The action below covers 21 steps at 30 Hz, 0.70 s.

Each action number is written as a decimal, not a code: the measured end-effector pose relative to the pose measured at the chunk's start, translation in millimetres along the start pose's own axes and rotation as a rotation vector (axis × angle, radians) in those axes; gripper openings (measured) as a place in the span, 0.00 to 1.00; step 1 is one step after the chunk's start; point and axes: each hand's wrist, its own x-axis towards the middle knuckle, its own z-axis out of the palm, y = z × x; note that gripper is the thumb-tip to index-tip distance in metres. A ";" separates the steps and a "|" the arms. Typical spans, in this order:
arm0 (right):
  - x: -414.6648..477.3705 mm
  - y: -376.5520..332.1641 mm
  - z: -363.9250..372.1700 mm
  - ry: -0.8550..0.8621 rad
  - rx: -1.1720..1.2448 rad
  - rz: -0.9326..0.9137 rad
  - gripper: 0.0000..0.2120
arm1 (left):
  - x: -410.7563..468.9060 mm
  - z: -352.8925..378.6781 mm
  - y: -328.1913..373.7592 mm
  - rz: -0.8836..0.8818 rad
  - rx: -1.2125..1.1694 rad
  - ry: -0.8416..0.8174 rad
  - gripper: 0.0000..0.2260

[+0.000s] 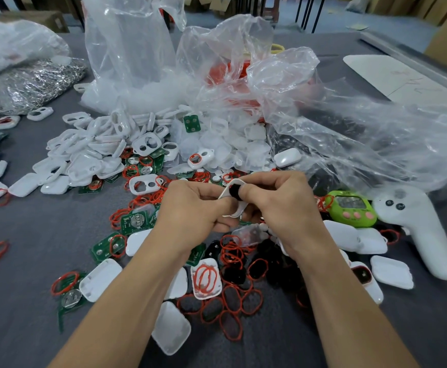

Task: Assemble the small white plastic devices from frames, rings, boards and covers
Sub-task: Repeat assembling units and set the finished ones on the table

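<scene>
Two hands, one white frame

Bare table cloth leaves open passage at the near left and near right. Red rings, white covers and green boards litter the middle, while the frame heap and crumpled plastic bags wall off the far side; a white controller blocks the right.
</scene>
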 end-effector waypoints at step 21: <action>2.0 0.1 -3.0 0.083 0.020 -0.039 0.06 | -7.8 5.1 5.8 -0.041 -0.144 -0.025 0.11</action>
